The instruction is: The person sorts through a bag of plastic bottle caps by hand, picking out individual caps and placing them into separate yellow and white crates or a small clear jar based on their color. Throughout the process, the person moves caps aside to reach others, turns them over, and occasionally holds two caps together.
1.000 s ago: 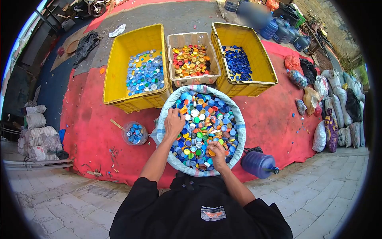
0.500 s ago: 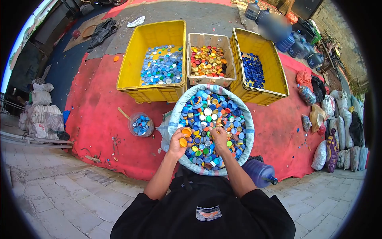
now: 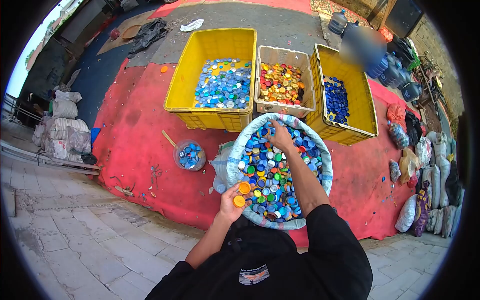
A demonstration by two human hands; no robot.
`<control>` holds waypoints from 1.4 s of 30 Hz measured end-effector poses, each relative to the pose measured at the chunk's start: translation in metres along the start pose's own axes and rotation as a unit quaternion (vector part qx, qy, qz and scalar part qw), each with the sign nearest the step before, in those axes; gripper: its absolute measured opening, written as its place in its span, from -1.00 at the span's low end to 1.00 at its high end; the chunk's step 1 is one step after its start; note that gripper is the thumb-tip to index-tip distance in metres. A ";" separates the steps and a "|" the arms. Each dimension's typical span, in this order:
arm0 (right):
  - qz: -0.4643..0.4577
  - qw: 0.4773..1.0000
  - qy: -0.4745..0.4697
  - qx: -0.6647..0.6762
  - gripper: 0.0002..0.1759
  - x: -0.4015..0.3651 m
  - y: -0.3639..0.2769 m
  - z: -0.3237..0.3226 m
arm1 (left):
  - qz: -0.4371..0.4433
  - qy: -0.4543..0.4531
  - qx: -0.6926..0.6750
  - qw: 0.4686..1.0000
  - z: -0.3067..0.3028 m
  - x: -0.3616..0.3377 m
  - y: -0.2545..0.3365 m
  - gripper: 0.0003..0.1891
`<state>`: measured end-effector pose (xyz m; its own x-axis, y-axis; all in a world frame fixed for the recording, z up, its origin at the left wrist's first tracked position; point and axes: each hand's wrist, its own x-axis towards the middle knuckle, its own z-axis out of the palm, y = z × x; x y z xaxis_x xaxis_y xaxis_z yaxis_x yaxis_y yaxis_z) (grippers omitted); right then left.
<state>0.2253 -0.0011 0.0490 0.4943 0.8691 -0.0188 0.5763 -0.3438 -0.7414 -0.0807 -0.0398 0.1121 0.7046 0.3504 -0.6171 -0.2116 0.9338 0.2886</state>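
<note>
In front of me stands a round sack point(image 3: 326, 165) with a rolled pale-blue rim, filled with mixed plastic bottle caps point(image 3: 272, 172). My left hand point(image 3: 230, 206) is at the near left of the rim, closed around two orange bottle caps point(image 3: 244, 188) that show at its fingertips. My right hand point(image 3: 281, 137) reaches to the far side of the sack, its fingers bent down among the caps there. What lies between those fingers is too small to make out.
Beyond the sack stand a yellow crate point(image 3: 210, 119) of light-blue caps, a white crate point(image 3: 286, 107) of red and yellow caps, and another yellow crate point(image 3: 345, 131) of dark-blue caps. A clear tub point(image 3: 190, 156) of caps sits left. Filled sacks point(image 3: 407, 212) line the right.
My right hand has moved from the middle of the sack to its far edge. My left hand still holds the orange caps, now lower at the rim. The view has shifted slightly.
</note>
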 end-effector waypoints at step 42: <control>0.252 0.536 0.072 0.803 -0.60 -0.235 -0.034 -0.027 | -0.032 -0.042 -0.026 0.998 0.042 0.046 -0.057 -0.59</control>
<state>0.1070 -0.2033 0.0969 0.4365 0.7334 -0.5212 -0.8988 0.3287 -0.2901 -0.0079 -0.0805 0.0981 0.7718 0.2842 -0.5687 -0.1971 0.9574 0.2110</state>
